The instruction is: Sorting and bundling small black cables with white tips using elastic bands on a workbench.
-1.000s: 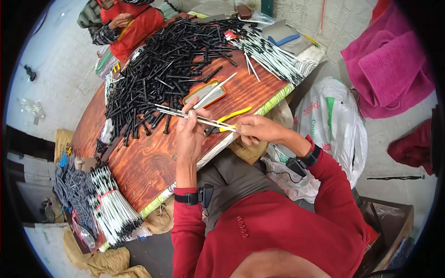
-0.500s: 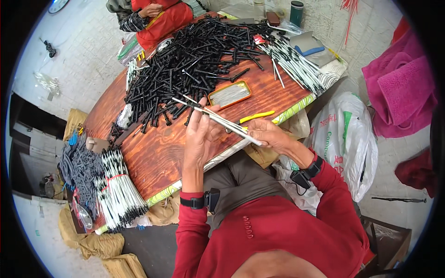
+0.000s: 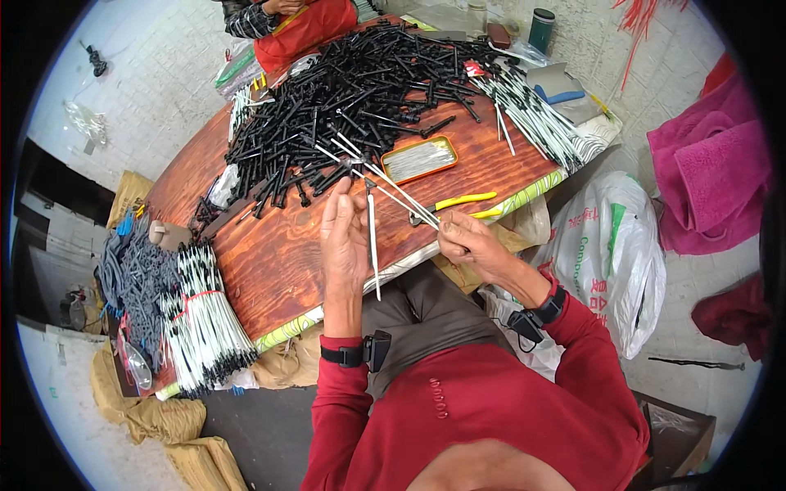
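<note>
My right hand (image 3: 471,239) is closed round the near ends of a few thin white rods (image 3: 401,195), which slant up and left over the table, with dark fittings near their far part. One more white rod (image 3: 374,245) hangs down from a black end piece beside my left hand (image 3: 345,233). That hand is raised, its fingers pointing up and loosely apart; no rod is plainly gripped in it. Beyond the rods sits a shallow yellow-orange tin (image 3: 420,160) of thin silvery pins. Yellow-handled pliers (image 3: 458,201) lie just past my right hand.
A big heap of black plastic rod-like parts (image 3: 327,114) covers the table's far side. White rods with black ends lie in bundles at right (image 3: 532,114) and near left (image 3: 205,327), beside grey pieces (image 3: 139,274). Another person's hand (image 3: 282,6) shows at the far edge.
My left hand's fingers have loosened from the rods and one rod now hangs down beside them. The rods in my right hand have spread apart and tilt more steeply. The view has shifted slightly.
</note>
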### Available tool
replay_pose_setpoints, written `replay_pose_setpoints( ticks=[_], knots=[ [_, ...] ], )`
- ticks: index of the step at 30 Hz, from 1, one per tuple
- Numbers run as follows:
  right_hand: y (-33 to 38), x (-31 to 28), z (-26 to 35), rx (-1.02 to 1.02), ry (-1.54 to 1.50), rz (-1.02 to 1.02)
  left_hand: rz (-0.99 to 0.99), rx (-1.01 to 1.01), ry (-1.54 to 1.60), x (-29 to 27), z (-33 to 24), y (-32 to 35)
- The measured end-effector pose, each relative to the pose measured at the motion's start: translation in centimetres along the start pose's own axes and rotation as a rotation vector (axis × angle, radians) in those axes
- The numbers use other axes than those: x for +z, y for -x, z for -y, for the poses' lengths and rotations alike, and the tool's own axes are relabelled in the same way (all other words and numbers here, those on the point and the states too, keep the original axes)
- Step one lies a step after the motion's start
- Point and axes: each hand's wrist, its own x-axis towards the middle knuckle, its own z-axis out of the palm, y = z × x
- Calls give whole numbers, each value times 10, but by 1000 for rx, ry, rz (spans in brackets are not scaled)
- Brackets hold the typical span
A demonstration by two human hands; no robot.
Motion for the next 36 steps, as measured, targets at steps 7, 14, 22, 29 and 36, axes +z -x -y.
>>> replay_pose_setpoints(
  ticks=[7, 14, 22, 29, 36],
  knots=[
    [-1, 9, -11, -86, 294, -41, 3, 54, -77, -12, -2, -6],
    [-2, 9, 1, 208, -167, 72, 111, 5, 152, -19, -5, -8],
    [-5, 15, -12, -87, 150, 7, -74, 6, 35, 9, -23, 4],
    [-4, 24, -11, -354, 555, -225, 33, -25, 235, -13, -28, 7],
    [2, 37, -11, -472, 879, -282, -114, -11, 89, -14, -13, -3]
  ],
)
